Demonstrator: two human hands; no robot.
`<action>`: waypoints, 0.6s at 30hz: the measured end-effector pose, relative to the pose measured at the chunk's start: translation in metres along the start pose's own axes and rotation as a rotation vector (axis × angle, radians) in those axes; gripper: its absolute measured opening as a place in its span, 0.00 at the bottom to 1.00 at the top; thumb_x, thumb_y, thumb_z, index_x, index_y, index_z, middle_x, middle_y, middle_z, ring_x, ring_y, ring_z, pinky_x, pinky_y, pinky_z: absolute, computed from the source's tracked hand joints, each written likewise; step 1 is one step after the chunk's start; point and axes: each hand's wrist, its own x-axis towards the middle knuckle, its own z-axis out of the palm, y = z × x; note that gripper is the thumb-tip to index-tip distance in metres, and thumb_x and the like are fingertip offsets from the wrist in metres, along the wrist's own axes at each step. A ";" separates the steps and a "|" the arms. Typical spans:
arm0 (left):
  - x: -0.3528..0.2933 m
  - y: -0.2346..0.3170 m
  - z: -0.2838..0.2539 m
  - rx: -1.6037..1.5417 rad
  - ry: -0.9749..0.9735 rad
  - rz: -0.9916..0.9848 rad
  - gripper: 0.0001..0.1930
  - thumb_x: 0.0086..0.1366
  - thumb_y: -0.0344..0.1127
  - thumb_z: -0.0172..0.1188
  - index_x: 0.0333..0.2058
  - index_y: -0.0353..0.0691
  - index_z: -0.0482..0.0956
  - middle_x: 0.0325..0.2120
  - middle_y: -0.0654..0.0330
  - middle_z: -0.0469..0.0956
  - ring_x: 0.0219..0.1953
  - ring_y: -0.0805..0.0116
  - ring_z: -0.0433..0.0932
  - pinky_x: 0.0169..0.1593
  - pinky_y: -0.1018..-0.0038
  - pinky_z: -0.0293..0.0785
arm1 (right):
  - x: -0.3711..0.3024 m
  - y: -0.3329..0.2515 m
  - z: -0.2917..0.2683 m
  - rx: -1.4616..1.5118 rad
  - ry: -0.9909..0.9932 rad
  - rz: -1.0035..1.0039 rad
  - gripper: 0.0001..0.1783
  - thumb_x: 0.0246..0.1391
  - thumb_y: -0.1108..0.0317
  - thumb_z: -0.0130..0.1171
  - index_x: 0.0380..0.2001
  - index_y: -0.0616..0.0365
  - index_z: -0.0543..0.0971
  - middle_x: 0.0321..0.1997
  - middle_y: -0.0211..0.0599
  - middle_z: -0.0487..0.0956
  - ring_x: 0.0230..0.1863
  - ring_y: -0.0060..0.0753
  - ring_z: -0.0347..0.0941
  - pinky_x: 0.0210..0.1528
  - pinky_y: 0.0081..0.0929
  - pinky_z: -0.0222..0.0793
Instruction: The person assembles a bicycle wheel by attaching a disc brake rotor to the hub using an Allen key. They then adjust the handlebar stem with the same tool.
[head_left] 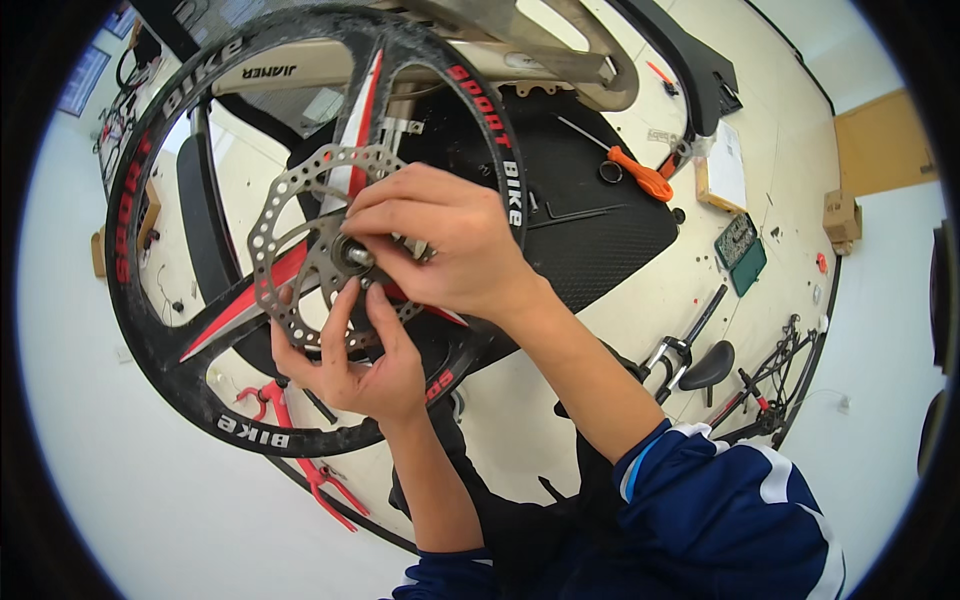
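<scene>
A black bicycle wheel [478, 130] with red and white spokes stands in front of me, with a perforated silver brake disc [268, 235] on its hub. At the hub's middle, the metal axle end [358, 257] sticks out. My right hand [440, 240] is closed in a pinch just above the axle; whatever is between its fingertips is hidden. From below, my left hand [360, 375] reaches over the disc, thumb and index fingertip nearly together beside a tiny dark part under the axle. Its other fingers lie near the disc's lower left rim.
Behind the wheel lie a pale bike frame [500, 65] and a black textured surface [590, 255] with an orange-handled screwdriver [640, 175] and hex keys [575, 214]. A green case [745, 265], saddle [708, 366], fork [672, 350] and red frame part [283, 415] are on the floor.
</scene>
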 end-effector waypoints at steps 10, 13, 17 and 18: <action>-0.005 0.000 0.005 -0.109 -0.011 -0.059 0.10 0.58 0.25 0.69 0.40 0.34 0.84 0.49 0.48 0.66 0.52 0.51 0.77 0.50 0.63 0.80 | -0.003 -0.002 0.006 -0.063 -0.018 -0.021 0.13 0.39 0.80 0.69 0.32 0.57 0.84 0.34 0.33 0.79 0.38 0.37 0.76 0.39 0.30 0.73; -0.003 -0.004 0.005 -0.120 -0.008 -0.045 0.10 0.58 0.24 0.68 0.40 0.33 0.83 0.47 0.48 0.66 0.51 0.50 0.77 0.49 0.63 0.81 | -0.003 -0.001 0.008 -0.131 -0.015 -0.067 0.12 0.40 0.76 0.70 0.32 0.57 0.84 0.34 0.32 0.78 0.42 0.37 0.74 0.46 0.33 0.69; -0.002 -0.001 0.005 -0.136 -0.019 -0.052 0.10 0.58 0.25 0.68 0.40 0.32 0.83 0.48 0.48 0.67 0.52 0.49 0.77 0.50 0.62 0.80 | -0.002 0.005 0.010 -0.124 0.039 -0.104 0.11 0.39 0.76 0.69 0.31 0.58 0.83 0.34 0.33 0.78 0.41 0.39 0.74 0.45 0.34 0.70; -0.002 -0.001 0.005 -0.143 -0.023 -0.046 0.10 0.58 0.25 0.68 0.40 0.32 0.83 0.48 0.48 0.67 0.52 0.49 0.77 0.50 0.62 0.79 | -0.002 0.007 0.012 -0.102 0.061 -0.106 0.10 0.38 0.74 0.67 0.29 0.58 0.83 0.33 0.33 0.78 0.42 0.39 0.74 0.45 0.34 0.70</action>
